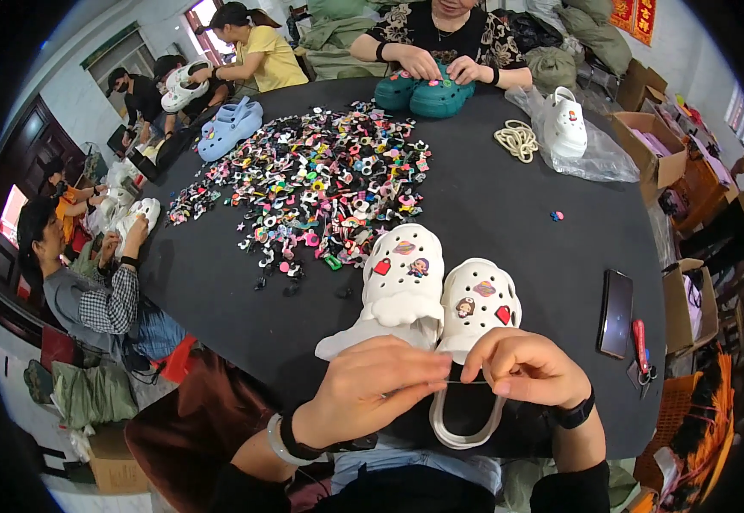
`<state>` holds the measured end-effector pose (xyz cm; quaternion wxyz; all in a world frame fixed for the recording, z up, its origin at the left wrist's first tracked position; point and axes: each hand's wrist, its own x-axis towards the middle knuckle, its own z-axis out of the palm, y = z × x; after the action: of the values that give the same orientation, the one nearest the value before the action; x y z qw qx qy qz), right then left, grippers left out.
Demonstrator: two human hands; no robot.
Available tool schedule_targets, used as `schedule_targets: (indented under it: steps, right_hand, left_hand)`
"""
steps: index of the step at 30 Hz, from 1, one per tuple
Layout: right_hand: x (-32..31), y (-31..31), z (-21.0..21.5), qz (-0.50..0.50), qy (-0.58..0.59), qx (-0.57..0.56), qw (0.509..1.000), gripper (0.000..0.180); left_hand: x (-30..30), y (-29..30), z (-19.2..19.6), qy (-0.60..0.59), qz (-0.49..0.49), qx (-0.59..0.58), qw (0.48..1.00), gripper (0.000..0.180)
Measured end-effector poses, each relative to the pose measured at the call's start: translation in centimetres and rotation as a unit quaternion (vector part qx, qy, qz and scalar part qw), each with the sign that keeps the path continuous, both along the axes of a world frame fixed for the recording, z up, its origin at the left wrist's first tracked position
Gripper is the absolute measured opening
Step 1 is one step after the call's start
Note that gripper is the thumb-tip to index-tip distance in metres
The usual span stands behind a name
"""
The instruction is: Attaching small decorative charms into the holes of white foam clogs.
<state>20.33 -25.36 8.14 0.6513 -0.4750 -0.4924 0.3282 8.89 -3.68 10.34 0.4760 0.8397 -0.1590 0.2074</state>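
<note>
Two white clogs stand before me, toes pointing away: the left clog (pixel 402 265) and the right clog (pixel 481 299). Each carries a planet charm, a red bag-shaped charm and a small figure charm. My left hand (pixel 380 385) is closed, fingertips pinched together close to the clogs' near ends. Opposite it, my right hand (pixel 530 368) pinches with thumb and forefinger. A thin pale strand (pixel 472 382) spans the gap between my fingertips; its kind is unclear. Under it, a white U-shaped loop (pixel 466 440) curves toward me; my hands hide where it joins.
A wide pile of colourful shoe charms (pixel 321 188) covers the table's middle. Blue clogs (pixel 231 128), a cord bundle (pixel 517 140) and a white clog (pixel 565 124) on plastic lie farther off. A phone (pixel 617 313) and red-handled tool (pixel 640 342) are right. Across, a person handles green clogs (pixel 440 92).
</note>
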Motion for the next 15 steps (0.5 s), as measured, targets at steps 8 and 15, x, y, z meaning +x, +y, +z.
schedule_targets:
  steps: [8,15]
  right_hand:
    - [-0.7,0.4,1.1,-0.106,0.066,-0.112,0.986,0.012]
    - [-2.1,2.0,1.2,-0.307,-0.327,0.010,0.894,0.024]
  left_hand:
    - [-1.2,-0.2,-1.9,0.067,0.001,-0.213,0.975,0.016]
    - [-0.5,-1.2,-0.8,0.026,-0.001,-0.054,0.998,0.014]
